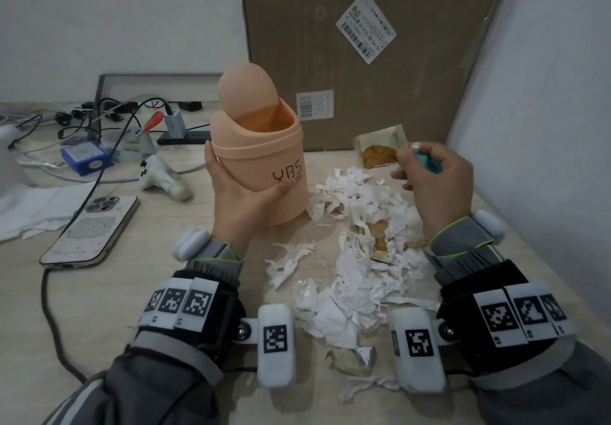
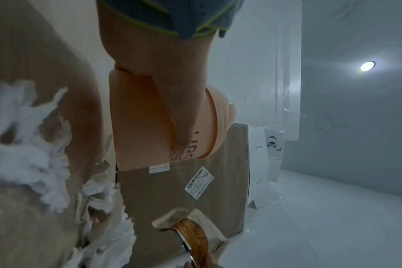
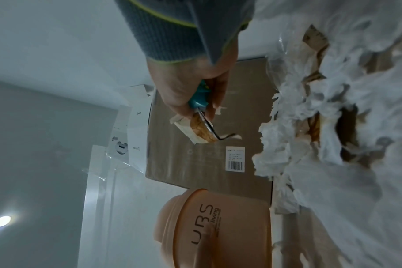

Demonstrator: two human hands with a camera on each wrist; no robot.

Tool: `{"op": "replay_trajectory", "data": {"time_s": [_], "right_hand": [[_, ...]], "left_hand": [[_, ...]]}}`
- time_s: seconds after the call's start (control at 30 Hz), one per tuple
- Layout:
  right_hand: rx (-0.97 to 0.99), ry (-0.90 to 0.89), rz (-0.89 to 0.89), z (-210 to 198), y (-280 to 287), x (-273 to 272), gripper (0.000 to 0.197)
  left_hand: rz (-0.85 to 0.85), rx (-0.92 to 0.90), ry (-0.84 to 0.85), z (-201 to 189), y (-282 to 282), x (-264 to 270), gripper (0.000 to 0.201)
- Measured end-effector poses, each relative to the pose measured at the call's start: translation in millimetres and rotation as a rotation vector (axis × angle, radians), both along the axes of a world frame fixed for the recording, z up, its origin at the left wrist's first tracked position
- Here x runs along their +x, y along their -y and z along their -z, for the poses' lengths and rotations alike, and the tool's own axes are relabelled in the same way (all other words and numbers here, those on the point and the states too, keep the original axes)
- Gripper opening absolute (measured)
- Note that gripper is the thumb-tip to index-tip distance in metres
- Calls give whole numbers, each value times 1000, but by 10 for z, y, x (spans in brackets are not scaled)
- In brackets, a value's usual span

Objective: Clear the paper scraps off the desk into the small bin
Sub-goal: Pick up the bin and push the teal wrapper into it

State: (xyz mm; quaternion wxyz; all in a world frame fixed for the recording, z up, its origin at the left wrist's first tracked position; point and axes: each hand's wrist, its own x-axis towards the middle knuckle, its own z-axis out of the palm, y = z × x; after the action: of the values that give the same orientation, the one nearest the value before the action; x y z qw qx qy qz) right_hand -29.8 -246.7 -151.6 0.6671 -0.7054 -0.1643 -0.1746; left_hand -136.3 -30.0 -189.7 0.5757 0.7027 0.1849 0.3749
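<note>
**Light scraps, tool-held wrapper, bin steadied**

The left hand (image 1: 243, 198) wraps the side of the small bin (image 1: 261, 160), thumb across the printed front, fingers round the far side. Its swing lid (image 1: 246, 92) is tipped back, so the mouth is open. The bin looks like thin, light plastic, likely to slide or tip unless held, hence the steadying grip low on the wall.

The right hand (image 1: 429, 176) is curled round a teal-handled tool (image 3: 199, 101), probably tongs or tweezers. The metal tips pinch a printed wrapper (image 3: 201, 129), held up right of the bin.

The paper scraps (image 1: 357, 259) lie heaped on the desk (image 1: 132, 292) right of the bin and toward the person, with one shred touching its base. They are torn, soft tissue, nearly weightless and apt to flutter or snag. Judgement: pinch clumps at their thick middle, not single strands.
</note>
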Motion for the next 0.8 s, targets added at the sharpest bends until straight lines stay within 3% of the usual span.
{"op": "replay_trajectory", "data": {"time_s": [0.2, 0.37, 0.53, 0.8], "right_hand": [[302, -160, -37, -92, 11, -5, 10], [543, -251, -218, -337, 1, 17, 7], [470, -170, -401, -594, -183, 29, 10], [72, 26, -490, -755, -420, -1, 9]], "left_hand": [[-4, 108, -59, -7, -11, -6, 149], [-8, 144, -87, 20, -4, -6, 146], [15, 120, -70, 46, -38, 17, 144], [75, 58, -113, 49, -23, 12, 152]]}}
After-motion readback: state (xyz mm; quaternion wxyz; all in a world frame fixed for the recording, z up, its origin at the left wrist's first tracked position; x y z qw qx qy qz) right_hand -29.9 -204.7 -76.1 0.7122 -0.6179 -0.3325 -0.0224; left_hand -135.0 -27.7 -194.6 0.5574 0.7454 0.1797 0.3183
